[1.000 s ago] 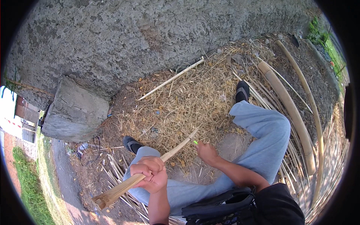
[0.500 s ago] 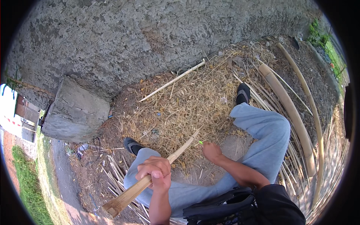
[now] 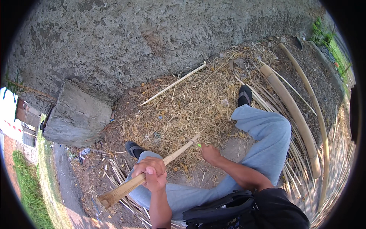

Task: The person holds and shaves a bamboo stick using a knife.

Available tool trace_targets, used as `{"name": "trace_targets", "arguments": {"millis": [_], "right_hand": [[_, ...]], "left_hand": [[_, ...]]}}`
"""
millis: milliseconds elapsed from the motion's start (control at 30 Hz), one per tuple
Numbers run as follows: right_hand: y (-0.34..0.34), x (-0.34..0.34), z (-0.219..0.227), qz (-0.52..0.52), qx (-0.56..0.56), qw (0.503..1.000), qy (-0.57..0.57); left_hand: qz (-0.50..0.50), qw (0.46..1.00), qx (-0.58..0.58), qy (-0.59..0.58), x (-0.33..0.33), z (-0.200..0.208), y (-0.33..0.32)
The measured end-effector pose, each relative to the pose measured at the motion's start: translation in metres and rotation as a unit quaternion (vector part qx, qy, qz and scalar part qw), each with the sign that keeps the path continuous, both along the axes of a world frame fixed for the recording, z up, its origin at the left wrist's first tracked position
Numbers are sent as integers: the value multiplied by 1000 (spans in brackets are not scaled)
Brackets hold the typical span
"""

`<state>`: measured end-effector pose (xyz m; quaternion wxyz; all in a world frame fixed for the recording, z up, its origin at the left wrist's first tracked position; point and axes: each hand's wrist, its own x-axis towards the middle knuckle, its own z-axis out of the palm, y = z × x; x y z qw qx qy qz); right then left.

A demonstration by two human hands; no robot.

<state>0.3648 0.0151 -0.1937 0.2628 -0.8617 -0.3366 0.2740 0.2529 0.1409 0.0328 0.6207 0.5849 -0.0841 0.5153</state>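
Note:
My left hand is closed round a split length of bamboo, thumb on top. Its thick, rough end points to the lower left, and the thin tapered end reaches over the shavings between my legs. In my closed right hand is a small green-handled knife, mostly covered by the fingers. Its blade, barely visible, lies at the bamboo close to the thin end. Pale bamboo shavings cover the ground below both hands.
A rough grey wall rises ahead, with a concrete block at left. One pale stick lies by the wall. On the right are a thick bamboo piece, a long curved pole and several thin strips; more strips lie at left.
Both hands and the bamboo have shifted slightly to the left, and the left hand is a little higher in view. The right hand still grips the green-handled knife near the thin end.

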Motion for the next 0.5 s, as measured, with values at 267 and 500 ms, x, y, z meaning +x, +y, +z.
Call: {"name": "trace_targets", "arguments": {"millis": [267,500], "right_hand": [[20,-6,26,40,51,997,-41],[23,-18,31,55,62,990,-111]], "left_hand": [[-14,998,-53,-4,-8,-1,27],[5,994,-106,-18,-10,-6,27]]}}
